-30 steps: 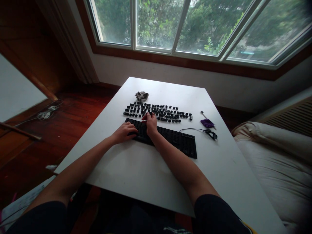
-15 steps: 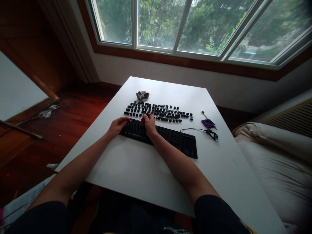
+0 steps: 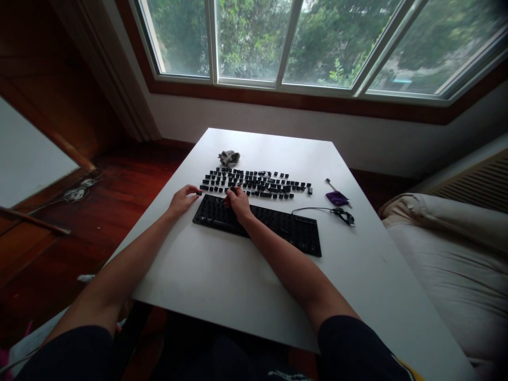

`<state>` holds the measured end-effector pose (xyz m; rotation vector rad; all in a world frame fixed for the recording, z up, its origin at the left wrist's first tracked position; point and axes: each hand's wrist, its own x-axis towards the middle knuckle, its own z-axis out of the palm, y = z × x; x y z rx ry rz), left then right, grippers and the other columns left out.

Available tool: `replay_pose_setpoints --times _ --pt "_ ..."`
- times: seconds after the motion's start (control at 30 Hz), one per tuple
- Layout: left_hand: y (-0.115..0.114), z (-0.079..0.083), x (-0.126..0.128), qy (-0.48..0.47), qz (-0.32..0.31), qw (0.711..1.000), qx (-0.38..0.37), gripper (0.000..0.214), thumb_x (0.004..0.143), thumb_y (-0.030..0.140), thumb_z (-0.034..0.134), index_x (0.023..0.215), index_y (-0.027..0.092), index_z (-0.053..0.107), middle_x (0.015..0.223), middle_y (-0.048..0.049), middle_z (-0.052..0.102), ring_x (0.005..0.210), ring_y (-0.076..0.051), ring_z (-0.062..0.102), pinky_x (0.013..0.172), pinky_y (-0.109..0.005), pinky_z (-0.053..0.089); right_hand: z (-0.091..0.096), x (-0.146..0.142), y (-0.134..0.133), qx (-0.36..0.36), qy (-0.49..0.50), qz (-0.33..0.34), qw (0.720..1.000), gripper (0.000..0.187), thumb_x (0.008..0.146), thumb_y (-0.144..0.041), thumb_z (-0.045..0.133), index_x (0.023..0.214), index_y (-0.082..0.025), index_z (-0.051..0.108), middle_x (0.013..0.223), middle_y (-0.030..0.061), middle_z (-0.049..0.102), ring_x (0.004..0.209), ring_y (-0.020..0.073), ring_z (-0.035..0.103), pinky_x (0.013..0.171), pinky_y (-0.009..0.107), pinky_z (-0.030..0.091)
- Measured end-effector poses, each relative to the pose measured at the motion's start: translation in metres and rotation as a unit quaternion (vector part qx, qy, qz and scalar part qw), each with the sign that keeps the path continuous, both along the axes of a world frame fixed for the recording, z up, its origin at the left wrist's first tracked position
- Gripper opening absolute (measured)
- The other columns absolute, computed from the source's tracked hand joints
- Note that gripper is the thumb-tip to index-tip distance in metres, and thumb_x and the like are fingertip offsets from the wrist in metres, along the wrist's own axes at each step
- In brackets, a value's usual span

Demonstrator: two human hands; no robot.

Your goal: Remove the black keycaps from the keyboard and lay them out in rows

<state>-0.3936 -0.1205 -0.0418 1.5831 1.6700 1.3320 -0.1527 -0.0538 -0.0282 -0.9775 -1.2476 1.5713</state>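
left hand: since the earlier frame, the left hand (image 3: pixel 184 201) has moved further left, off the keyboard (image 3: pixel 273 222) to just beside its far left corner.
left grip: thumb and fingertips pinching a small black keycap (image 3: pixel 199 193) close to the white table (image 3: pixel 222 270); whether it touches the surface, i cannot tell.
right hand: the right hand (image 3: pixel 238 202) remains over the keyboard's far edge, fingers pressed together on a small dark tool (image 3: pixel 233 189), thin wire showing to its left.
keyboard: long black slab, its left end now uncovered, lying aslant on the table's smooth top.
loose keycaps: small blocky black pieces (image 3: pixel 262 185) in uneven rows beyond the keyboard.
cloth: crumpled, grey (image 3: pixel 229 158), far left.
purple fabric: soft, bunched (image 3: pixel 337 198), at right.
cable: thin, black, bundled (image 3: pixel 342 214), nearer than the fabric.
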Motion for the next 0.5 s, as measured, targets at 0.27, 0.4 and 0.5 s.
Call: replay_pose_setpoints --times 0.27,0.4,0.5 --pt "0.012 -0.006 -0.010 0.247 0.063 0.967 -0.003 0.021 0.083 0.032 0.067 0.101 0.024 0.074 0.104 -0.0070 0.072 0.101 -0.027 0.059 0.093 -0.042 0.051 -0.002 -0.001 0.002 0.004 -0.010 0.004 1.000 0.015 0.090 -0.033 0.062 0.092 -0.020 0.055 0.062 -0.0052 0.061 0.047 0.0107 0.059 0.044 0.020 0.047" --pt "0.013 -0.007 -0.010 0.251 0.062 0.966 -0.004 0.020 0.085 0.028 0.065 0.103 0.025 0.073 0.102 -0.0061 0.071 0.100 -0.026 0.059 0.089 -0.039 0.052 -0.003 -0.002 0.002 0.015 -0.015 0.007 1.000 0.017 0.090 -0.035 0.063 0.090 -0.020 0.055 0.061 -0.0053 0.061 0.048 0.0104 0.059 0.044 0.020 0.047" --pt "0.016 -0.007 -0.010 0.257 0.065 0.964 0.001 0.019 0.085 0.025 0.064 0.101 0.024 0.073 0.101 -0.0060 0.070 0.097 -0.025 0.059 0.088 -0.038 0.052 -0.002 -0.001 0.001 0.013 -0.020 0.008 1.000 0.018 0.090 -0.036 0.064 0.091 -0.021 0.055 0.061 -0.0054 0.060 0.047 0.0106 0.058 0.044 0.020 0.047"
